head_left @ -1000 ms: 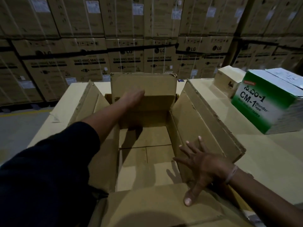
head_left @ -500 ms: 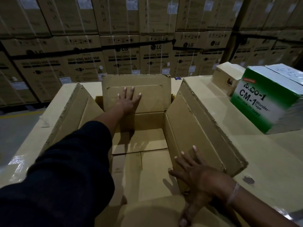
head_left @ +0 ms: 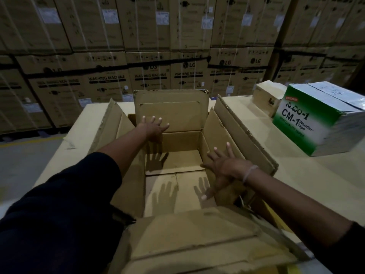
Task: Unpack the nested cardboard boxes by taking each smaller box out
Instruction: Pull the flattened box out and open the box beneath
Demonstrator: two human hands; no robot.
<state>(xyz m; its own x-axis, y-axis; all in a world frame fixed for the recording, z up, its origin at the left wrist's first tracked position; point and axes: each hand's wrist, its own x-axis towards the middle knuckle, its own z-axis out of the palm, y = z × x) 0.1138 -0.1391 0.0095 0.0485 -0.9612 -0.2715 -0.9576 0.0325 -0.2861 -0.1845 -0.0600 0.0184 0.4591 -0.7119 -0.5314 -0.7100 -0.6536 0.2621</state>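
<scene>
Warehouse, dim. Wall of stacked washing-machine cartons (head_left: 150, 76), strapped and labelled, several tiers high; concrete floor (head_left: 21, 155) with yellow line; tape carton (head_left: 316, 123) on cardboard-covered surface (head_left: 316, 175).

- The open box (head_left: 173, 155) is seen to be made of brown corrugated cardboard, matt throughout, with rough, frayed edges along its right flap (head_left: 245, 133).
- The far flap (head_left: 171, 107) is marked by creases and a pressed rectangular outline.
- The box floor is formed of plain cardboard panels, dull and dry in look.
- The surface (head_left: 296, 175) beneath is covered in pale, smooth cardboard sheeting.
- The green and white carton (head_left: 316, 123) is finished in printed card, wrapped in glossy film that catches light.
- The small box (head_left: 266, 99) beside it is plain matt cardboard.
- The stacked cartons (head_left: 150, 76) behind are printed matt cardboard, bound with thin pale straps.
- The left sleeve (head_left: 59, 214) is of dark matt cloth.
- A pale thread band (head_left: 249, 173) is worn on the right wrist.
</scene>
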